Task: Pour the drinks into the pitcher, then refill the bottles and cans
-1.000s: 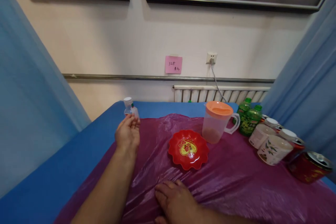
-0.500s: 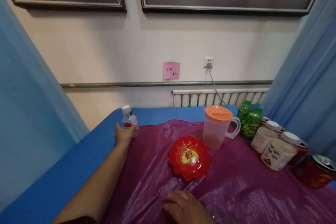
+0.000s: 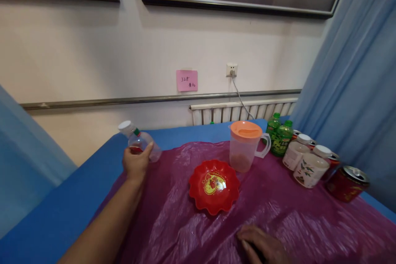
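Observation:
My left hand is closed around a clear plastic bottle with a white cap, which leans to the left at the far left of the table. A green band shows on it, and its lower part is partly behind my fingers. Toward the front edge of the view, my right hand rests low over the purple plastic sheet, fingers loosely bent and holding nothing visible. Between the hands lies a red scalloped dish with a yellow print. Behind it to the right stands a translucent pitcher with an orange lid.
At the right stand green bottles, white-capped jars and red cans. Blue cloth shows around the sheet. Behind are a wall rail, a radiator and a plugged-in cord. A blue curtain hangs on the right.
The bottle in my left hand has tipped to the left. My right hand has shifted right and turned, its fingers more bent. The whole view has swung slightly to the right.

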`<state>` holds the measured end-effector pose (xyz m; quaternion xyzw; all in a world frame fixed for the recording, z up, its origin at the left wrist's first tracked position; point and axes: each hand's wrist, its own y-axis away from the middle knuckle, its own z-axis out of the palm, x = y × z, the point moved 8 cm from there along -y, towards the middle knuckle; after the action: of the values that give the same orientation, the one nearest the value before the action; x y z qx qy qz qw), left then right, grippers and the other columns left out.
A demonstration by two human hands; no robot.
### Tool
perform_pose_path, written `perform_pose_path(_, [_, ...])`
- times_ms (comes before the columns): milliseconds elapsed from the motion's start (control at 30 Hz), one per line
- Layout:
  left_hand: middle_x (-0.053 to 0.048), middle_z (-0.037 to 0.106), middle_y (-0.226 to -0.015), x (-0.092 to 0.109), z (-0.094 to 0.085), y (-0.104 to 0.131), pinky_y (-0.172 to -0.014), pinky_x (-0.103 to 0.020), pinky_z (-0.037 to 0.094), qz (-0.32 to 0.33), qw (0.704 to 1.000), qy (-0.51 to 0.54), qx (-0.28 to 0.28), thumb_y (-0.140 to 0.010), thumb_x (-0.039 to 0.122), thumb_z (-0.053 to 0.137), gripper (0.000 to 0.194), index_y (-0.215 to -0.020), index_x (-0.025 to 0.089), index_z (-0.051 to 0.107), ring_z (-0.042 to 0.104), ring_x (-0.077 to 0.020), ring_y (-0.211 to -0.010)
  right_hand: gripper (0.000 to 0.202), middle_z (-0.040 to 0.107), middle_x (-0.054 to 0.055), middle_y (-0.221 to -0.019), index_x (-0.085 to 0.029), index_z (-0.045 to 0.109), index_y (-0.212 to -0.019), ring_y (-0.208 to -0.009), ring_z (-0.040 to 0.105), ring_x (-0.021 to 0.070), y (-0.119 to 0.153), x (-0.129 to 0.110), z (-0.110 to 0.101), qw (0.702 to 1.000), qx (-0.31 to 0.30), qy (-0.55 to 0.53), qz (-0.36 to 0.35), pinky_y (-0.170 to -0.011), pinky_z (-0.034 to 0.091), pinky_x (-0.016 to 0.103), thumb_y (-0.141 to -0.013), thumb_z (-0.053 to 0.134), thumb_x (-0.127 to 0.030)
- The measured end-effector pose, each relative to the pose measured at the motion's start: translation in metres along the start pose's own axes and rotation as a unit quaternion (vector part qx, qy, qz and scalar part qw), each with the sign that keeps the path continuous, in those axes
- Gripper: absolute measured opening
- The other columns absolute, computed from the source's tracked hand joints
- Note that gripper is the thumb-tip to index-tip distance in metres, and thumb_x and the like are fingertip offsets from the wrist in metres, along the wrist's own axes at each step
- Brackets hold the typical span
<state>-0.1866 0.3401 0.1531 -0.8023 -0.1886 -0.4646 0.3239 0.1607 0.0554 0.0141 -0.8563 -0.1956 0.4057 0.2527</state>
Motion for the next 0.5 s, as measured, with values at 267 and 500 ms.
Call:
perform_pose_path(267, [-0.009, 0.071, -0.122, 0.069, -0.001, 0.133, -0.096, -0.043, 0.054, 0.243, 0.949, 0.138, -0.143, -0.069, 0.042, 0.082, 0.064, -0.127, 0.023, 0.062, 0.068, -0.0281, -0.111, 0.027, 0.075, 0.004, -0.106, -0.028, 0.059, -0.118, -0.094, 0.074, 0.0158, -0.023, -0.031, -0.035, 0.999, 0.030, -0.008, 0.025, -0.083, 0.060, 0.024, -0.098, 0.050, -0.012])
perform_pose_path(500, [-0.013, 0.064, -0.127, 0.075, -0.004, 0.199, -0.102, -0.049, 0.044, 0.527, 0.843, 0.038, -0.096, -0.084, 0.027, 0.070, 0.054, -0.137, 0.024, 0.055, 0.060, -0.0313, -0.117, 0.036, 0.072, 0.004, -0.104, -0.027, 0.055, -0.132, -0.085, 0.069, 0.0166, -0.062, -0.032, -0.076, 0.993, 0.092, 0.007, 0.073, -0.076, 0.058, 0.028, -0.097, 0.060, -0.024])
